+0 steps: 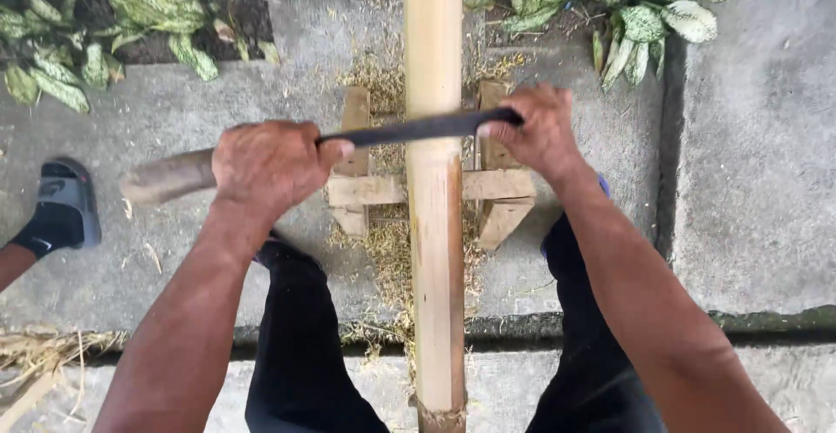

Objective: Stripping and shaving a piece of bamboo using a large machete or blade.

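Bamboo pole runs between both hands, under their blade.

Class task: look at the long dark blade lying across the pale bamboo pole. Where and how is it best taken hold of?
Grip the long dark blade at both ends, from above. The left hand wraps the round wooden handle; the right hand holds the far tip. The blade lies crosswise over the pale bamboo pole, so an end grip on each side keeps it level.
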